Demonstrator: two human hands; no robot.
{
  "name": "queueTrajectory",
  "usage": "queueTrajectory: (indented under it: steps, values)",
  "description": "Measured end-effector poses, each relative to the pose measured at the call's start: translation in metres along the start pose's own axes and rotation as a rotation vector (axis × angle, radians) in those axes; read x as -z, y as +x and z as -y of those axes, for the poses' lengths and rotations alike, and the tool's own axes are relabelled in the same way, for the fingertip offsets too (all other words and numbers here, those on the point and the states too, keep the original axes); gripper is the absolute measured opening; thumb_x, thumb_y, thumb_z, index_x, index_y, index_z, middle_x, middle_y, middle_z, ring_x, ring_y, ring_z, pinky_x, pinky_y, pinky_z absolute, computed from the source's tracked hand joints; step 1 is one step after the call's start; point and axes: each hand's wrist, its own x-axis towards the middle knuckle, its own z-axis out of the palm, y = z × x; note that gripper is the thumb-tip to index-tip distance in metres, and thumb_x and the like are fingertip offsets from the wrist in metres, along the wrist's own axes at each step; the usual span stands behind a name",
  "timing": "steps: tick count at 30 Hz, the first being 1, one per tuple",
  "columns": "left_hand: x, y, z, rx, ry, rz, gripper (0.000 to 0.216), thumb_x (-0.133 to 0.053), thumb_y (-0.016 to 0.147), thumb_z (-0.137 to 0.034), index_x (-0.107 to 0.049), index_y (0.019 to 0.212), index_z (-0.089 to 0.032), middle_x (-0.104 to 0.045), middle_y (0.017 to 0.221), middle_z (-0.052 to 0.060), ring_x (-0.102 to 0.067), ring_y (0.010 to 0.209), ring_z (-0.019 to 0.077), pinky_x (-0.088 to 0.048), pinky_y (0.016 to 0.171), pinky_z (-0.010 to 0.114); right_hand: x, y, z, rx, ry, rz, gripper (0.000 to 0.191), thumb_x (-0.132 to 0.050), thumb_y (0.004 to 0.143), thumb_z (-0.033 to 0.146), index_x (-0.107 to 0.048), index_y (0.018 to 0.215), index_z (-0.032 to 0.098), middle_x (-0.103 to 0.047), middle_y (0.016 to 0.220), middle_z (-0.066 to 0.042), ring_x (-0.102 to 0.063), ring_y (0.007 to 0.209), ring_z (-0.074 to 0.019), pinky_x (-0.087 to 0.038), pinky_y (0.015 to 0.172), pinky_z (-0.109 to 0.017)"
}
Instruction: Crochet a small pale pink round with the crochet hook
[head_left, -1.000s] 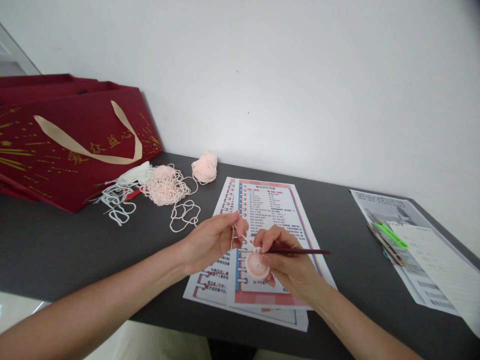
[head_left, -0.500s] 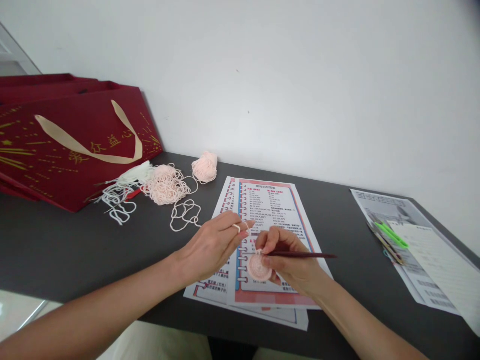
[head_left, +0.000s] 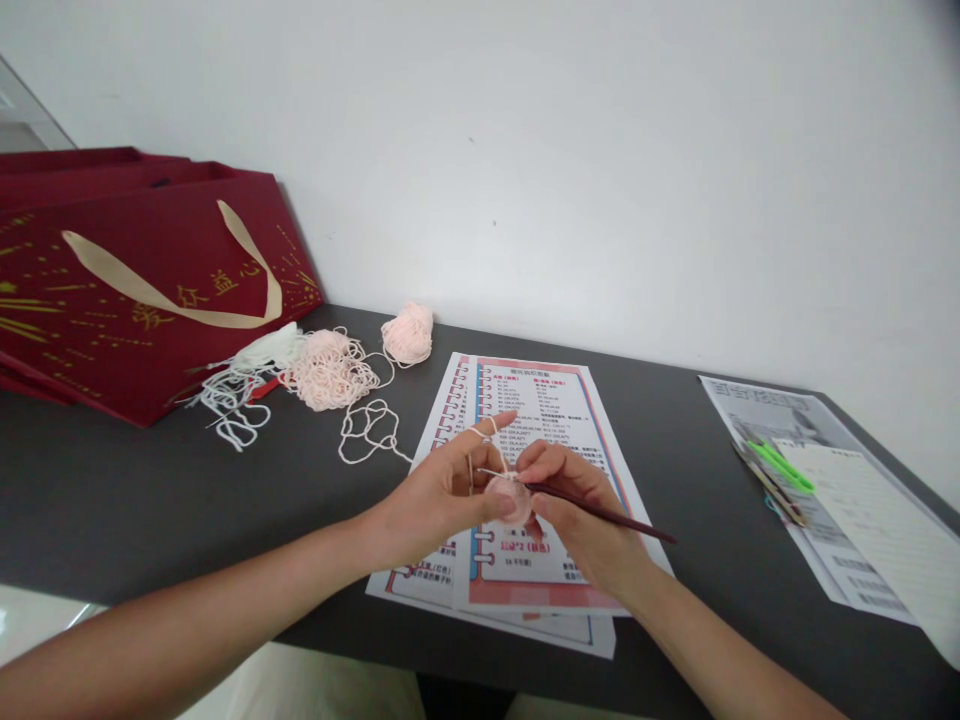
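Observation:
My left hand [head_left: 442, 490] pinches a small round pale pink crochet piece [head_left: 514, 505] between its thumb and fingers. Its index finger is raised, with yarn [head_left: 487, 428] looped over it and running down to the piece. In my right hand [head_left: 577, 505] is a crochet hook with a dark red-brown handle [head_left: 630, 522], its thin metal tip at the top edge of the piece. Both hands are close together above printed pattern sheets [head_left: 540, 595]. A loose strand of yarn [head_left: 367, 430] trails across the table to the left hand.
Left of the sheets lie a tangled pink yarn heap [head_left: 330, 375], a pink yarn ball [head_left: 408, 334] and white yarn [head_left: 238, 395]. Red gift bags [head_left: 172, 270] lean against the wall behind. At the right are papers [head_left: 862, 510] with a bright green tool [head_left: 782, 466].
My left hand has turned and moved onto the crochet piece, gripping it, with its index finger lifted. The hook now slants down to the right, its tip at the piece's edge.

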Motion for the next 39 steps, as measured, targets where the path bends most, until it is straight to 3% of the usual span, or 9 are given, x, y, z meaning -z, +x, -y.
queueTrajectory:
  steps: [5,8,18,27,35,39]
  values:
    - [0.0,-0.001,-0.002,-0.139,0.321,-0.159,0.052,-0.065,0.077,-0.02,-0.048,0.127,-0.024,-0.051,0.073,-0.003,-0.048,0.068,0.0106,-0.042,0.068,0.027,0.001,-0.002,-0.002,0.089,-0.096,-0.094,0.01,-0.067,0.078,0.016,-0.062,0.084,0.024,-0.051,0.077,0.003,-0.043,0.051,-0.0061,-0.034,0.043,-0.02]
    - [0.002,-0.004,-0.002,-0.259,0.553,-0.221,0.045,-0.061,0.078,-0.016,-0.053,0.121,-0.025,-0.055,0.075,-0.002,-0.051,0.07,0.0119,-0.042,0.072,0.029,-0.002,-0.004,0.0,0.06,-0.052,-0.053,0.013,-0.068,0.078,0.015,-0.059,0.081,0.024,-0.056,0.077,0.003,-0.045,0.048,-0.0065,-0.035,0.041,-0.02]
    - [0.003,-0.01,-0.008,-0.492,0.834,-0.22,0.037,-0.055,0.08,-0.011,-0.055,0.114,-0.025,-0.064,0.081,0.0,-0.059,0.075,0.0144,-0.045,0.072,0.028,-0.004,-0.008,0.005,0.135,-0.177,-0.019,0.015,-0.069,0.076,0.011,-0.062,0.079,0.024,-0.058,0.082,0.0,-0.052,0.061,-0.0101,-0.041,0.052,-0.024]
    - [0.004,-0.007,-0.005,-0.305,0.736,-0.183,0.036,-0.059,0.08,-0.016,-0.053,0.116,-0.022,-0.062,0.077,0.0,-0.058,0.073,0.0134,-0.046,0.074,0.029,-0.005,-0.012,0.011,0.289,-0.445,0.002,0.023,-0.06,0.082,0.007,-0.061,0.091,0.028,-0.063,0.099,-0.003,-0.06,0.09,-0.0187,-0.048,0.076,-0.034]
    - [0.002,-0.007,-0.006,-0.238,0.652,-0.171,0.04,-0.059,0.078,-0.014,-0.054,0.117,-0.021,-0.058,0.077,-0.001,-0.053,0.07,0.0122,-0.045,0.072,0.029,-0.004,-0.011,0.013,0.331,-0.487,0.046,0.029,-0.059,0.081,0.004,-0.063,0.094,0.03,-0.064,0.097,-0.003,-0.062,0.088,-0.018,-0.049,0.071,-0.033]
    - [0.0,-0.004,-0.006,-0.176,0.485,-0.162,0.038,-0.064,0.077,-0.019,-0.056,0.114,-0.02,-0.055,0.074,-0.002,-0.052,0.069,0.0111,-0.044,0.069,0.027,-0.003,-0.007,0.008,0.297,-0.423,-0.053,0.02,-0.064,0.079,0.008,-0.065,0.087,0.027,-0.061,0.091,-0.002,-0.061,0.074,-0.0143,-0.048,0.058,-0.027]
